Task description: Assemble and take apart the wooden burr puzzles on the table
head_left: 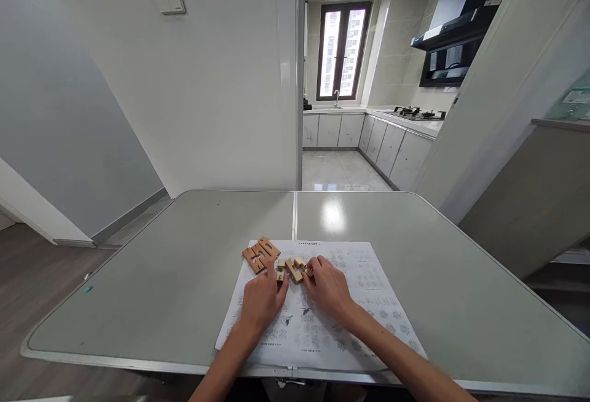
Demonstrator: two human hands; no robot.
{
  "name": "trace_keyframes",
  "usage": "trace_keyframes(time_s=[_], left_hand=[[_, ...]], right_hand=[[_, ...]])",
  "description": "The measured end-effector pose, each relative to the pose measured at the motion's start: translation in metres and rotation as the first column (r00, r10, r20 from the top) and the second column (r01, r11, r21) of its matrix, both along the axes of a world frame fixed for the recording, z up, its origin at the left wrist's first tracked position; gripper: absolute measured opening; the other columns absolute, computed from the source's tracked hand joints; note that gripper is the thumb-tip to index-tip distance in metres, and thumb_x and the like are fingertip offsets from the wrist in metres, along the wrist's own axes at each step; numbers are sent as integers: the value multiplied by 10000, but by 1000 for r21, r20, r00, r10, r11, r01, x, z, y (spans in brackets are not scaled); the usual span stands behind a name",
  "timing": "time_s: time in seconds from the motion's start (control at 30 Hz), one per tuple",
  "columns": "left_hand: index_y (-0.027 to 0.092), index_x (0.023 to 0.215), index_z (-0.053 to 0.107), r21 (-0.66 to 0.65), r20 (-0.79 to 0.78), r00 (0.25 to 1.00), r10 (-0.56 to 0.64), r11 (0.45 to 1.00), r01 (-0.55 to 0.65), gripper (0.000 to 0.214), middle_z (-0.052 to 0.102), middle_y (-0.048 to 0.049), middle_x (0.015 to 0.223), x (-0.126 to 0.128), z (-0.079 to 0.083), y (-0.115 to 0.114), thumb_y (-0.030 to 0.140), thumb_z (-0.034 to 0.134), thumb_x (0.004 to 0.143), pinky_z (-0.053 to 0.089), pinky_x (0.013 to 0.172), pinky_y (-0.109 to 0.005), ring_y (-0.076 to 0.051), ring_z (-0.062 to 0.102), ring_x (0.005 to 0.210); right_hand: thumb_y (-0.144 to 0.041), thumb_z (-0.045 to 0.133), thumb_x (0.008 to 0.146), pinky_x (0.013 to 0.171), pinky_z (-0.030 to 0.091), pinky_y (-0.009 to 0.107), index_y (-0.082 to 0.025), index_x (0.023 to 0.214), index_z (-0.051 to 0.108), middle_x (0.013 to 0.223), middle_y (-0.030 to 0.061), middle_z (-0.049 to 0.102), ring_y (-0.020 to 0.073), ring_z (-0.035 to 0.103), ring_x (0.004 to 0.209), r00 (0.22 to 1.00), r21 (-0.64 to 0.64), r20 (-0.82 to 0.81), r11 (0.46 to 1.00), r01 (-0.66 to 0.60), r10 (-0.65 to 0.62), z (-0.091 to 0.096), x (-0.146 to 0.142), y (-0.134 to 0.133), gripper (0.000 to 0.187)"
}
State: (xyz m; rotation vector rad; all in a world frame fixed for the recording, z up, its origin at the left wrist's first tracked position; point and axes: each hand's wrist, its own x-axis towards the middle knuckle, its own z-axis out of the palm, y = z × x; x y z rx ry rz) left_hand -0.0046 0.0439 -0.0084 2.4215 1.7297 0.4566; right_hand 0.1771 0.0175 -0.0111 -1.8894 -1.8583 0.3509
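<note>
My left hand (262, 296) rests on the paper sheet (322, 334). Its thumb and forefinger close on a small pale wooden puzzle piece (280, 276) with a dark mark on its end. My right hand (329, 286) curls over another wooden puzzle piece (310, 272), mostly hidden beneath its fingertips. Between the hands lies a notched pale wooden piece (294, 270), with a further pale piece (299, 262) just behind it. Darker, orange-brown wooden pieces with cut-outs (260, 254) lie flat beyond my left hand, at the sheet's upper left corner.
The sheet carries rows of small printed diagrams. It lies on a grey-green folding table (161, 291) with a metal seam (295, 214) down its middle. A small teal object (88, 289) sits near the left edge. Beyond stand a wall and a kitchen doorway.
</note>
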Motion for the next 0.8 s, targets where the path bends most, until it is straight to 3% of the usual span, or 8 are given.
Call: trace_keyframes(time_s=[0.17,0.27,0.37,0.47,0.67,0.8], left_hand=[[165,1481,309,-52,41,997,-60,997,62,557,726,-59,892,-13,6,-9,347,494,988,462,639,-297,-265,742,762],[187,1493,230,-60,116,993,-30,998,37,622,688,-39,950,-30,8,-16,370,503,965,462,610,-297,-241,721,713],[217,1436,272,-52,160,987,11,999,-2,558,636,-7,932,-53,8,-20,454,478,974,469,604,-304,-214,676,654],[236,1343,353,-69,150,988,-34,997,45,526,617,8,902,-68,7,-21,542,528,952,485,654,-318,-222,677,705],[226,1154,450,-70,68,998,-10,997,15,651,705,-51,925,-54,4,-14,700,702,786,462,679,-332,-310,728,846],[224,1094,447,-98,-11,1000,28,995,-29,590,723,-46,871,-44,9,0,668,703,801,396,608,-305,-300,734,743]], right_hand=[[-228,565,993,776,495,322,-181,1087,663,1122,122,704,277,690,1023,993,-65,-102,995,-74,67,4,-14,-2,143],[-219,593,973,841,522,328,-182,1151,673,1115,109,720,264,701,1037,967,-80,-213,984,-160,140,7,-19,-6,198],[-212,602,962,841,554,301,-194,1244,653,1144,86,726,218,722,968,922,-72,-328,968,-242,206,11,-19,-15,287],[-198,576,965,817,575,268,-199,1304,613,1183,70,727,178,727,941,878,-56,-418,958,-281,233,16,-15,-32,341],[-309,567,995,782,568,304,-210,1156,650,1063,62,760,198,728,904,744,-26,-642,964,-264,187,17,7,-68,206],[-440,517,1035,699,543,302,-221,1116,641,991,61,763,207,718,841,707,-51,-697,975,-218,122,12,30,-89,264]])
